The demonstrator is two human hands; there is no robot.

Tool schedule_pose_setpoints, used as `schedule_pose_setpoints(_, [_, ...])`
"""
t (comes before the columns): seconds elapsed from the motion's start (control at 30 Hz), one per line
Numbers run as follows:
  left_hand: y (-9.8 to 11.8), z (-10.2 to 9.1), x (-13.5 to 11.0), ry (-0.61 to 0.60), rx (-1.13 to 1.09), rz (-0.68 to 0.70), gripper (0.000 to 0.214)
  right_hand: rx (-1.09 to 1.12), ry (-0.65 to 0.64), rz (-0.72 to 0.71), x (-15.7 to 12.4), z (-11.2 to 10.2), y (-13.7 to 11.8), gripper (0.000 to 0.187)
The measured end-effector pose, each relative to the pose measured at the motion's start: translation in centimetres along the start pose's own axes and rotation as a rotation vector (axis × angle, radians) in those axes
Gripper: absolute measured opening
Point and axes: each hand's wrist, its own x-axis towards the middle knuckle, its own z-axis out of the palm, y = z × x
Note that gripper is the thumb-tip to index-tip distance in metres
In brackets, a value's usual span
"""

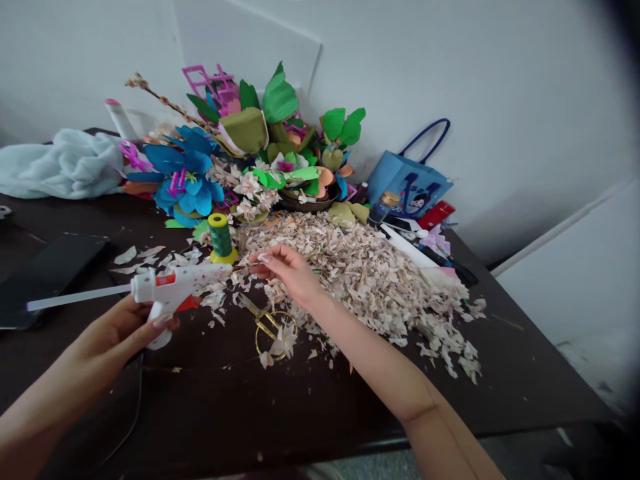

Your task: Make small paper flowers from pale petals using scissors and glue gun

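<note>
My left hand (133,328) is wrapped round the handle of a white hot glue gun (183,281) with orange parts. A long pale glue stick (80,297) sticks out of its back end. At the gun's nozzle, the fingers of my right hand (289,270) are pinched together; something small and brownish shows at their tips, too small to name. Under and behind the right hand spreads a large heap of pale pinkish petals (370,273). Gold-handled scissors (265,321) lie on the dark table below it, with a few petals on their handles.
A green thread spool (220,239) stands behind the glue gun. Blue (187,173) and green paper flowers crowd the back, beside a blue bag (407,180) and a jar (384,207). A black flat object (50,273) and pale cloth (65,163) lie left.
</note>
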Motion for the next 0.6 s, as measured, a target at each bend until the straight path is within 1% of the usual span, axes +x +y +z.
schedule_pose_setpoints(0.13, [0.6, 0.1, -0.1, 0.003, -0.022, 0.019, 0.064, -0.075, -0.011, -0.022, -0.5, 0.5, -0.1, 0.009])
schedule_pose_setpoints(0.27, [0.5, 0.0, 0.0, 0.019, -0.038, 0.003, 0.069, -0.017, -0.022, -0.016, -0.6, 1.0, 0.1, 0.010])
schedule_pose_setpoints(0.4, [-0.2, -0.2, 0.0, -0.005, -0.036, 0.010, 0.059, -0.026, -0.003, -0.068, -0.2, 1.0, 0.8, 0.010])
schedule_pose_setpoints(0.5, [-0.5, -0.4, 0.0, -0.020, -0.024, 0.021, 0.062, -0.181, 0.044, -0.105, 0.1, 0.1, 1.1, 0.010])
schedule_pose_setpoints(0.6, [-0.5, -0.6, -0.1, -0.015, -0.016, 0.008, 0.067, -0.483, 0.066, -0.128, -0.1, -0.9, 0.6, 0.011])
